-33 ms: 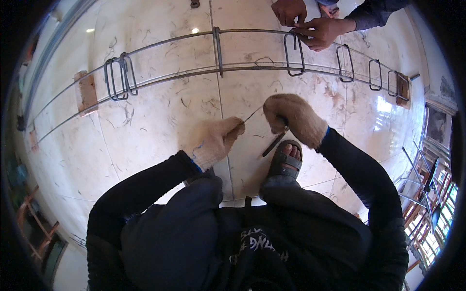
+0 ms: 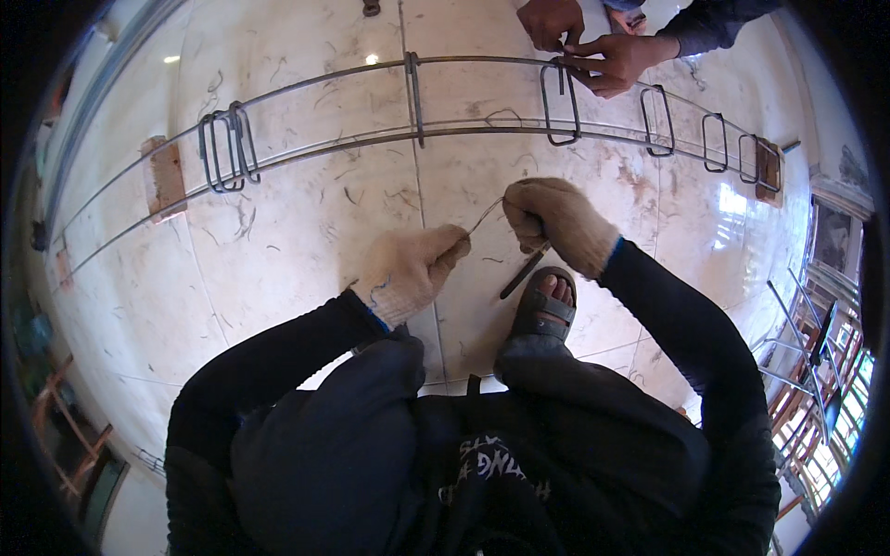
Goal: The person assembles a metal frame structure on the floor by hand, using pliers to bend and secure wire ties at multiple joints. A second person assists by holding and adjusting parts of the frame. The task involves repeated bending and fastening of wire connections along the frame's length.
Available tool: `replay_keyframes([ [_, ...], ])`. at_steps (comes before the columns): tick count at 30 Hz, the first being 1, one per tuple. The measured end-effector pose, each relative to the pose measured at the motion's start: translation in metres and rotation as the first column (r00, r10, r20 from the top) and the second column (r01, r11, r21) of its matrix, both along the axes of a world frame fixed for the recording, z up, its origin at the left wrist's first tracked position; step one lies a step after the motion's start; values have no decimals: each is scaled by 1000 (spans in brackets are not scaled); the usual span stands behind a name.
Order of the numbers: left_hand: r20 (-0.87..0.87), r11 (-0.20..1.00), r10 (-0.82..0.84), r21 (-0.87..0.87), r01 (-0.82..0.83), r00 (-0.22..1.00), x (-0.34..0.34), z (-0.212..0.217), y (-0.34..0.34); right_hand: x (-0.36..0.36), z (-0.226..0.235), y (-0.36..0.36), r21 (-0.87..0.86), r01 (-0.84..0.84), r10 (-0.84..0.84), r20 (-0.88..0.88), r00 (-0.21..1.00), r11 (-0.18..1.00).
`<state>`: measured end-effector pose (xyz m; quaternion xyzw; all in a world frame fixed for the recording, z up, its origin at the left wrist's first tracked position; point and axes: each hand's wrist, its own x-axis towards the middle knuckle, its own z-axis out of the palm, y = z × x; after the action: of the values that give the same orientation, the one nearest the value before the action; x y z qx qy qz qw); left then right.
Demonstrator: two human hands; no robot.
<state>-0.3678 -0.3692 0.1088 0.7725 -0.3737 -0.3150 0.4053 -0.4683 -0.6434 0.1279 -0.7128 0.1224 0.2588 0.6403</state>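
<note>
The gloved left hand (image 2: 408,269) pinches a thin wire (image 2: 484,215), which spans the gap to the right hand (image 2: 561,222), curled around a dark rod (image 2: 524,274). The wire hangs above the tiled floor (image 2: 306,278), nearer the wearer than the steel frame (image 2: 417,100) (a co-worker's hands (image 2: 616,63) touch its far bar).

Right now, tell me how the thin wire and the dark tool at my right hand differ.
The wire is slender, while the dark tool is thicker and rod-like. The wire bends slightly; the visible part of the dark tool looks straight. The wire spans from the left hand to the right hand, whereas the dark tool sticks out from the right hand alone. Both meet the right hand.
</note>
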Motion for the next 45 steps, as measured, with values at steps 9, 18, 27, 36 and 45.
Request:
replay_keyframes([
  [9, 59, 997, -73, -3, 73, 996, 6, -13, 6, -34, -31, 7, -359, -187, 228, 75, 971, 914],
  [18, -95, 991, -40, 126, 52, 995, 7, -31, 4, -2, 9, 37, -387, -420, 509, 163, 845, 821],
  [27, -904, 896, 421, 427, -120, -70, 6, -34, 1, 1, -20, 0, -355, 357, -401, -57, 914, 864],
  [36, -786, 821, 508, 566, -79, -351, 28, -76, -31, 31, -39, 44, -497, 219, -201, 90, 975, 840],
  [45, -797, 825, 404, 530, -196, -449, 51, -74, -57, 72, -44, 31, -635, 333, -115, 360, 926, 697],
])
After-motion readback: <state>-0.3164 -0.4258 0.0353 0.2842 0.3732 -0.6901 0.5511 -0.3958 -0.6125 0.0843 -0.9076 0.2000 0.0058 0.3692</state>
